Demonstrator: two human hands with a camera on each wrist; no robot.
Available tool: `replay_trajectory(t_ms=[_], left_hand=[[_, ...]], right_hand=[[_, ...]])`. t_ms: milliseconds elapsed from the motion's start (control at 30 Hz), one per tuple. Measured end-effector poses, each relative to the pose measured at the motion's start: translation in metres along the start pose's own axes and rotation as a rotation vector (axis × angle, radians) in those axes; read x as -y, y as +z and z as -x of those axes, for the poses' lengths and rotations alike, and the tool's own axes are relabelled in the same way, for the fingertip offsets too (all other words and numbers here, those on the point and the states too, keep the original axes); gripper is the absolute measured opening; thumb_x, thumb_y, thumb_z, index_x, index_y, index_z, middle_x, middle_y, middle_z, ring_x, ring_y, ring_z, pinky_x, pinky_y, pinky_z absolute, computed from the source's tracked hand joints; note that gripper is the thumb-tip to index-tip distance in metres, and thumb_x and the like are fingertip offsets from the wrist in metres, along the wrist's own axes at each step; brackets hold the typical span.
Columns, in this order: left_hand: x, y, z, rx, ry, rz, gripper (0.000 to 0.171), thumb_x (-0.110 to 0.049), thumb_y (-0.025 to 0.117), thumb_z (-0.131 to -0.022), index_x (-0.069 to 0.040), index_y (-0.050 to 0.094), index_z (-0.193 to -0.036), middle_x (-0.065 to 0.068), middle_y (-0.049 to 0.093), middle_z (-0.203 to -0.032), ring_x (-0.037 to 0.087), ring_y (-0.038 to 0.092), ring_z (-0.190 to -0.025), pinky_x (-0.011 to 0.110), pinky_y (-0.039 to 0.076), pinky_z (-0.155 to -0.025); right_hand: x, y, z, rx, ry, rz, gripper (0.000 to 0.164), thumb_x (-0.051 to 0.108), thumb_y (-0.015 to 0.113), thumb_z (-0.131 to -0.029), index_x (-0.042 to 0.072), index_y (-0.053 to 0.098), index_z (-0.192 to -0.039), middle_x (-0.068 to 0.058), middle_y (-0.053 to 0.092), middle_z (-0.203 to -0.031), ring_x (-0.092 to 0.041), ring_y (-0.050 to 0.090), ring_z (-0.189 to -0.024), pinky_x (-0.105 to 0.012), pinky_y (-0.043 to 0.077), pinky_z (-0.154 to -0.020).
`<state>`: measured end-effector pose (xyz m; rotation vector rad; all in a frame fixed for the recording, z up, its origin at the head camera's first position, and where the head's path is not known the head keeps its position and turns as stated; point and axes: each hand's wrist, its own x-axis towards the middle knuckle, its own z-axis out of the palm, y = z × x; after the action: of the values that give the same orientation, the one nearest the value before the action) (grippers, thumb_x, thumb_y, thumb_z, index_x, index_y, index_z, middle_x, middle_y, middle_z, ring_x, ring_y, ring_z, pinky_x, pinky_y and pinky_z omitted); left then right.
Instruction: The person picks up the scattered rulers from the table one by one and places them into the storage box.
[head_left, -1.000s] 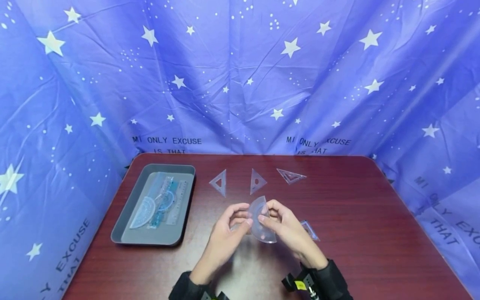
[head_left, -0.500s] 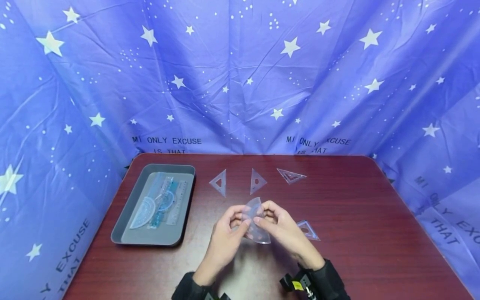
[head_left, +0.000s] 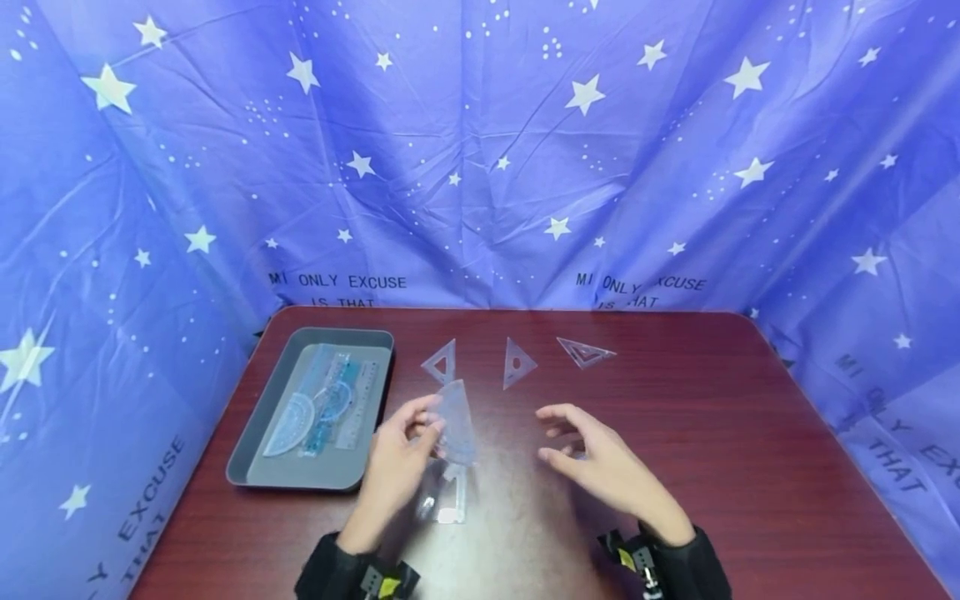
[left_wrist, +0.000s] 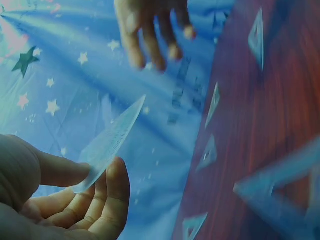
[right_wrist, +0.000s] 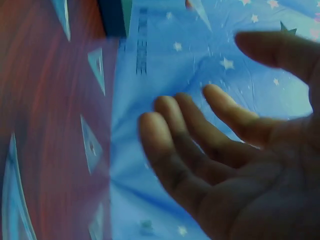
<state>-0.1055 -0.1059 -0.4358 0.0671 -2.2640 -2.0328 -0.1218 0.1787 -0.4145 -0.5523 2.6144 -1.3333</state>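
Between thumb and fingers, my left hand (head_left: 401, 458) pinches a clear protractor (head_left: 457, 423) near its edge, held up above the table. The left wrist view shows this protractor (left_wrist: 111, 142) nearly edge-on and tilted. Under it, close to the left hand, lies a clear set square (head_left: 457, 504), partly covered. My right hand (head_left: 611, 467) hovers to the right with fingers loosely bent and apart, holding nothing. In the right wrist view, the fingers (right_wrist: 187, 135) are spread over the background. Behind the hands lie three clear set squares: left (head_left: 441, 364), middle (head_left: 517, 364) and right (head_left: 585, 353).
On the left of the dark red table (head_left: 675, 400) stands a grey tray (head_left: 236, 462) holding rulers (head_left: 352, 408) and protractors (head_left: 291, 423). A blue curtain with stars (head_left: 465, 167) surrounds the table's back and sides.
Both hands were on the protractor; the right hand has let go and moved right. The left hand has carried the protractor left, uncovering a set square below. The set square near the right hand is now hidden.
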Motion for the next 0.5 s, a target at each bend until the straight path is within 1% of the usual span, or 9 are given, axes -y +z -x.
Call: replay_trajectory(t_ms=[67,133,233,333,400,500], left_hand=[[-0.001,-0.012,-0.005,-0.028,-0.016,-0.045,0.041,0.005,0.067,-0.1,0.007,0.063,-0.141,0.023,0.073,-0.107,0.006,0.065,-0.074,0.027,0.065,-0.068],[-0.002,-0.024,-0.01,-0.059,-0.039,-0.101,0.042,0.006,0.066,-0.1,0.006,0.063,-0.142,0.023,0.075,-0.107,0.007,0.067,-0.072,0.026,0.064,-0.067],[-0.006,-0.045,-0.019,-0.103,-0.059,-0.224,0.041,0.003,0.065,-0.102,0.003,0.063,-0.143,0.023,0.077,-0.106,0.008,0.068,-0.068,0.026,0.063,-0.065],[-0.009,-0.068,-0.027,-0.127,-0.079,-0.366,0.04,-0.002,0.064,-0.104,0.0,0.063,-0.144,0.022,0.079,-0.108,0.008,0.07,-0.067,0.024,0.061,-0.064],[-0.01,-0.082,-0.032,-0.126,-0.082,-0.456,0.04,-0.005,0.061,-0.106,-0.001,0.063,-0.146,0.022,0.079,-0.11,0.008,0.071,-0.067,0.023,0.06,-0.063],[-0.009,-0.101,-0.04,-0.112,-0.087,-0.581,0.04,-0.008,0.063,-0.105,-0.001,0.064,-0.145,0.02,0.08,-0.108,0.01,0.071,-0.066,0.026,0.057,-0.062]], right_hand=[[-0.001,-0.005,0.004,-0.014,-0.009,0.116,0.047,0.026,0.079,-0.099,0.013,0.064,-0.14,-0.008,0.07,-0.138,-0.028,0.074,-0.112,-0.039,0.062,-0.092],[-0.002,-0.008,0.008,-0.028,-0.014,0.203,0.049,0.03,0.08,-0.098,0.013,0.065,-0.141,-0.006,0.07,-0.139,-0.027,0.073,-0.114,-0.043,0.061,-0.094],[-0.005,-0.01,0.013,-0.047,-0.02,0.291,0.048,0.032,0.081,-0.097,0.014,0.066,-0.14,-0.003,0.07,-0.139,-0.024,0.071,-0.116,-0.043,0.06,-0.095],[-0.01,-0.014,0.018,-0.058,-0.017,0.323,0.046,0.033,0.081,-0.097,0.015,0.068,-0.138,-0.002,0.07,-0.137,-0.022,0.069,-0.118,-0.043,0.059,-0.095],[-0.014,-0.016,0.02,-0.067,-0.006,0.33,0.046,0.034,0.081,-0.097,0.016,0.068,-0.137,-0.001,0.071,-0.136,-0.02,0.068,-0.117,-0.042,0.058,-0.094],[-0.018,-0.021,0.022,-0.073,0.011,0.318,0.045,0.035,0.082,-0.097,0.016,0.069,-0.135,-0.003,0.071,-0.134,-0.018,0.069,-0.112,-0.04,0.058,-0.091]])
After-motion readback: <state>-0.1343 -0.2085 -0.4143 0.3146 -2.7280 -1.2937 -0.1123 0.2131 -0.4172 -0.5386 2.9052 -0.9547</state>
